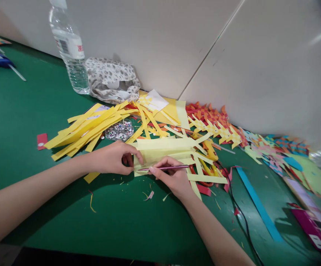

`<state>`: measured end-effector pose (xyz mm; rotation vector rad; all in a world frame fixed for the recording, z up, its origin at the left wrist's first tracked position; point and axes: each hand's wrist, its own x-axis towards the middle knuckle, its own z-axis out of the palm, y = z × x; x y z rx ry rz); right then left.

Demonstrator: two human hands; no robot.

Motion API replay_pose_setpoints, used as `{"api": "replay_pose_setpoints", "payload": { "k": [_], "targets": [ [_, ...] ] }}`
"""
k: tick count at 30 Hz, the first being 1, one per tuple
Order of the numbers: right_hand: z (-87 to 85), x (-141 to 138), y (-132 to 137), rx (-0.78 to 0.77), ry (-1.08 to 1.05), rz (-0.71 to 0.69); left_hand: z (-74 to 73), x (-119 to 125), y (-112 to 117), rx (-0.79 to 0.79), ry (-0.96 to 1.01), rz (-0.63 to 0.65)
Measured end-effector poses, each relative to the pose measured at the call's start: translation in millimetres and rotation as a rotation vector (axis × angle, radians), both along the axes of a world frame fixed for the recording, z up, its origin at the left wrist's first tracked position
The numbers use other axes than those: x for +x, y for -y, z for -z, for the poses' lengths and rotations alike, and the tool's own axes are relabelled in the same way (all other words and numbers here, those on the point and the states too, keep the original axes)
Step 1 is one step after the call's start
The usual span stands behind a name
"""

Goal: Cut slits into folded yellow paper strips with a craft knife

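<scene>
A pale yellow sheet of paper lies on the green table in front of me, creased along its length. At its left edge, my left hand is closed with bent fingers, holding the corner down. In my right hand is a slim metallic purple pen, gripped like a writing tool. Its tip points left and meets the paper close to the near edge, beside my left fingertips. Pale yellow strips lie just right of the sheet, partly over orange-handled scissors.
Yellow strips, a bag of googly eyes and a patterned pouch lie behind my left hand. A water bottle stands against the wall. Woven paper fish, a black cable and a blue strip are rightward.
</scene>
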<state>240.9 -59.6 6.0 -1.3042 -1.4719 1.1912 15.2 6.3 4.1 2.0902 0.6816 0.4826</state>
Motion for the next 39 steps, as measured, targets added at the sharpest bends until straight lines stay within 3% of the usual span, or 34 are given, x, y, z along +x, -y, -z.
{"api": "replay_pose_setpoints", "payload": {
  "k": [20,39],
  "targets": [
    [1.7,-0.3,0.8,0.014,-0.006,0.005,1.2,0.5,-0.6,-0.024,-0.002,0.004],
    [4.1,2.0,0.1,-0.002,-0.046,0.037,-3.2,4.7,3.8,0.078,-0.03,-0.053]
  ]
}}
